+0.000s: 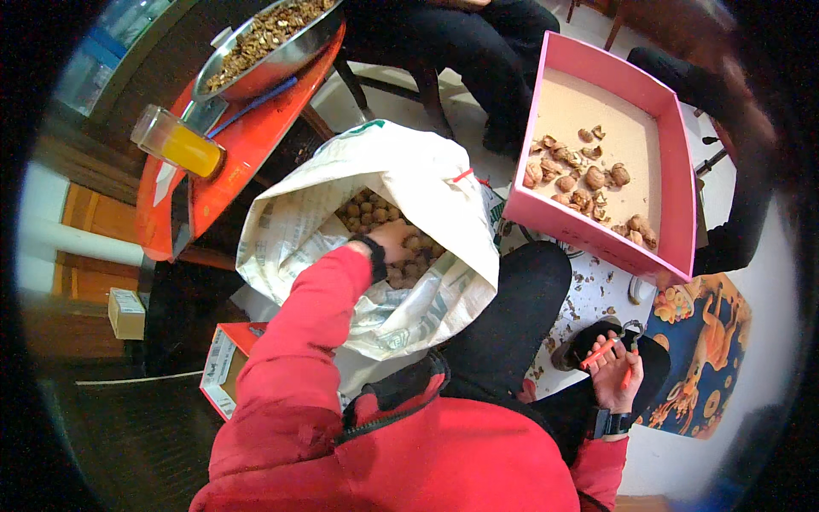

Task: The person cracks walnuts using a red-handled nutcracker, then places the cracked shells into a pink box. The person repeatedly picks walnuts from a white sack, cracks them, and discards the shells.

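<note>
My left hand [391, 240] reaches into a white woven sack [435, 192] and touches the whole walnuts [368, 211] inside. Its fingertips are partly hidden, so whether it grips a walnut cannot be told. Low on the right, my right hand [611, 374] lies palm up, holding a plier-type nutcracker [599, 354] with orange handles and a round metal jaw. The handles are spread apart. A pink box [598, 259] stands beyond it, to the right of the sack, with walnuts [594, 178] and broken shells on its floor.
At upper left, a red table [246, 163] holds a metal pan [275, 67] of walnut pieces and a glass of orange drink [185, 147]. Shell bits litter a white surface [592, 301] beside my legs. Another person's dark-clothed legs [473, 48] are beyond the sack. A red carton [224, 368] stands at left.
</note>
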{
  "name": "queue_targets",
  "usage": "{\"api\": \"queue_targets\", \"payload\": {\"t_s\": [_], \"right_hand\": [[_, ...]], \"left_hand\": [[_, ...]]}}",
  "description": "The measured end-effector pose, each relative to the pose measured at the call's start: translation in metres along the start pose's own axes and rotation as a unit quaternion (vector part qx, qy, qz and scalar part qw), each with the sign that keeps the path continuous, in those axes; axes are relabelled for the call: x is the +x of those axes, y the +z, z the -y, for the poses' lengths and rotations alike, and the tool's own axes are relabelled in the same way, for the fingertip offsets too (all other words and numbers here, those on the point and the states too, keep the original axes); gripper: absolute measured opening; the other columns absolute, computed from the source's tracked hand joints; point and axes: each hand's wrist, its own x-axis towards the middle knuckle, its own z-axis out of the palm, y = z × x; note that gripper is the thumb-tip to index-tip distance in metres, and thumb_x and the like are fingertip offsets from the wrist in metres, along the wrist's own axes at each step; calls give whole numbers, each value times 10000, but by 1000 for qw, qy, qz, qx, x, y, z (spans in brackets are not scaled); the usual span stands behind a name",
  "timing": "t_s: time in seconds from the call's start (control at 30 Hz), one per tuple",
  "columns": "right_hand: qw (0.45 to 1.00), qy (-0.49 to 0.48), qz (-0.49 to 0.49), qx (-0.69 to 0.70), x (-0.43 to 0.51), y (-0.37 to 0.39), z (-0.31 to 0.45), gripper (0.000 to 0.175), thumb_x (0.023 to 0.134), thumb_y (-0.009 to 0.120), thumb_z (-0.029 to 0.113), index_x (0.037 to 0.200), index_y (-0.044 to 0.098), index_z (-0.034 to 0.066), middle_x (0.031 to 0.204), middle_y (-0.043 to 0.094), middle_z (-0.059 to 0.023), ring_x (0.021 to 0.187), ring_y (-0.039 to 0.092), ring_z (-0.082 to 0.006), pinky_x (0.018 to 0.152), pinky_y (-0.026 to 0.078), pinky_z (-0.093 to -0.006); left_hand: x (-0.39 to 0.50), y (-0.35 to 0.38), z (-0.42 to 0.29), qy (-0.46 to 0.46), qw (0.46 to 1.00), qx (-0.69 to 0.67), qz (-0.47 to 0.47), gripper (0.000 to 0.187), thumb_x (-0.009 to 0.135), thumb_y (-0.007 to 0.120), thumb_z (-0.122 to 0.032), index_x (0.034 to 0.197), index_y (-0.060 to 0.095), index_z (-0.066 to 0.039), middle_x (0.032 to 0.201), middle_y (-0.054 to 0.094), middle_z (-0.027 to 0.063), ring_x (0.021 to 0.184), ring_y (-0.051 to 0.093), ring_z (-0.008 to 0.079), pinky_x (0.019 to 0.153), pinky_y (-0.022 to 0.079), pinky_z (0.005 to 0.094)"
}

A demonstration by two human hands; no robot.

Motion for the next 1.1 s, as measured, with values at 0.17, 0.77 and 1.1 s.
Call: {"api": "queue_targets", "payload": {"t_s": [0.17, 0.77, 1.1], "right_hand": [[1000, -20, 16, -2, -5, -6, 0, 498, 850, 520, 231, 1311, 491, 45, 1241, 582, -172, 1112, 587, -310, 981, 470, -452], [877, -121, 234, -401, -66, 106, -30, 800, 800, 516, 29, 1505, 140, 58, 1359, 430, -144, 1288, 420, -244, 1072, 337, -376], [889, -100, 238, -378, -69, 112, -31, 922, 774, 518, -8, 1536, 4, 73, 1479, 298, -139, 1355, 340, -258, 1080, 357, -400]], "left_hand": [[-85, -49, -47, -57, 937, -327, -104, 454, 844, 665, -127, 1271, 518, -80, 917, 617, 51, 701, 555, 98, 620, 477, 258], [-65, 10, -295, 182, 713, -671, 88, 493, 868, 665, -69, 1322, 473, -66, 1216, 578, 98, 961, 635, 190, 737, 525, 260], [-72, 22, -306, 277, 884, -333, -179, 396, 791, 717, 6, 1157, 568, -16, 1074, 584, 80, 976, 609, 148, 845, 497, 274]]}}
